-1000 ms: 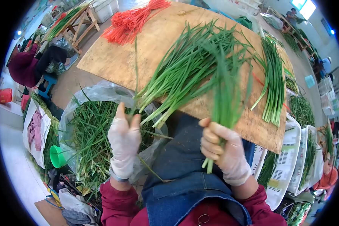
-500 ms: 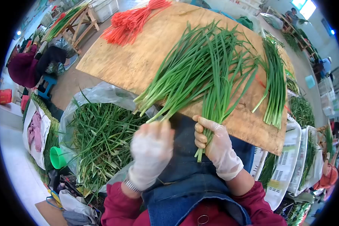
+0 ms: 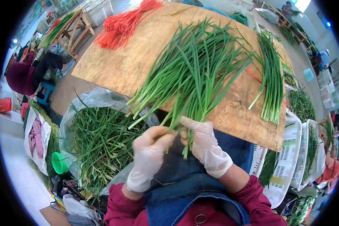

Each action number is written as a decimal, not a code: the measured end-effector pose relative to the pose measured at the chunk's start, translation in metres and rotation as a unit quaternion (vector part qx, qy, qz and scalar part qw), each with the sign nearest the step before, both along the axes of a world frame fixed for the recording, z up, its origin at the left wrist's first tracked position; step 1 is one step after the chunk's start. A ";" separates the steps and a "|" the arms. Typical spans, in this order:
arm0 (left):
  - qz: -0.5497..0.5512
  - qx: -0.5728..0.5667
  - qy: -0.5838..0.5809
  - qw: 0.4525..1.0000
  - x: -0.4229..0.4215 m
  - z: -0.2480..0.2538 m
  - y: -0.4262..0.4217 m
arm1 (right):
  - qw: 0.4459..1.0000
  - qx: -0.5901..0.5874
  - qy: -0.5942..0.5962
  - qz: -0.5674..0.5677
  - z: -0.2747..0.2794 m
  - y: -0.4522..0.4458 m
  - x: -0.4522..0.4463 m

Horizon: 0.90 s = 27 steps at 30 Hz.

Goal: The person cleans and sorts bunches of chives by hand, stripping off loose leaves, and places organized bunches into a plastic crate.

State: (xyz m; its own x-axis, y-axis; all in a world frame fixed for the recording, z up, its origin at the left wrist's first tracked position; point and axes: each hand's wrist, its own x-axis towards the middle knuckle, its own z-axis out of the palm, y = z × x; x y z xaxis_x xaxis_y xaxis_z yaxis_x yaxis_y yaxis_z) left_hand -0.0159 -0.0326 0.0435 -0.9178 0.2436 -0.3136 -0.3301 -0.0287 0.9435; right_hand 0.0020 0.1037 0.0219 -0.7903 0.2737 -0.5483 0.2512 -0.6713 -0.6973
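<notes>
Both of my hands wear thin whitish gloves. My right hand is closed around the pale stem ends of a small bunch of garlic chives, whose leaves lie fanned over the wooden board. Just left of it, my left hand pinches a chive stalk near its base, close to the bunch. A looser pile of garlic chives rests on the board, stem ends over the near edge. At the right lies a separate chive bundle, with a red strip beside it.
Red ties lie at the far left of the wooden board. A plastic-lined container of loose leaves stands below left, by a green cup. White crates are at the right. A person in dark red sits far left.
My left hand has moved right from the loose pile's stem ends to beside my right hand, and now pinches a stalk there. My right hand has shifted slightly left with the bunch.
</notes>
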 end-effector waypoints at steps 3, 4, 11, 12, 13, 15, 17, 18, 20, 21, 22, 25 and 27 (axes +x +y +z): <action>0.151 -0.078 0.117 0.979 0.005 0.008 -0.049 | 0.999 -0.030 -0.011 -0.004 -0.005 0.007 0.005; 0.217 -0.118 0.136 0.959 0.004 0.007 -0.073 | 0.999 -0.035 -0.014 -0.007 -0.006 0.010 0.007; 0.135 -0.671 0.441 0.581 0.017 -0.025 -0.167 | 0.996 -0.083 -0.018 0.016 -0.003 0.019 0.012; 0.152 -0.566 0.382 0.715 0.025 -0.020 -0.141 | 0.996 -0.081 -0.011 0.020 -0.001 0.019 0.014; 0.112 -0.487 0.421 0.757 0.027 -0.010 -0.112 | 0.997 -0.078 -0.005 0.024 0.001 0.019 0.016; -0.007 -0.376 0.475 0.796 0.030 -0.004 -0.063 | 0.997 -0.068 -0.001 0.030 0.007 0.018 0.018; -0.117 -0.394 0.554 0.724 0.023 0.003 -0.020 | 0.996 -0.078 0.021 0.036 0.011 0.018 0.020; -0.129 -0.401 0.548 0.723 0.019 0.000 -0.004 | 0.995 -0.084 0.031 0.038 0.013 0.018 0.021; -0.170 -0.436 0.526 0.710 0.011 -0.014 0.001 | 0.997 -0.067 0.034 0.034 0.018 0.017 0.021; -0.161 -0.383 0.533 0.737 0.010 -0.015 -0.009 | 0.997 -0.059 0.037 0.032 0.021 0.017 0.020; -0.154 -0.329 0.537 0.761 0.008 -0.017 -0.029 | 0.998 -0.024 0.035 0.037 0.024 0.018 0.018; -0.012 -0.397 0.423 0.814 0.021 -0.013 -0.121 | 0.999 0.031 0.003 0.036 0.018 0.021 0.017; 0.143 -0.373 0.309 0.863 0.028 -0.028 -0.195 | 0.999 -0.002 0.022 0.034 0.016 0.023 0.017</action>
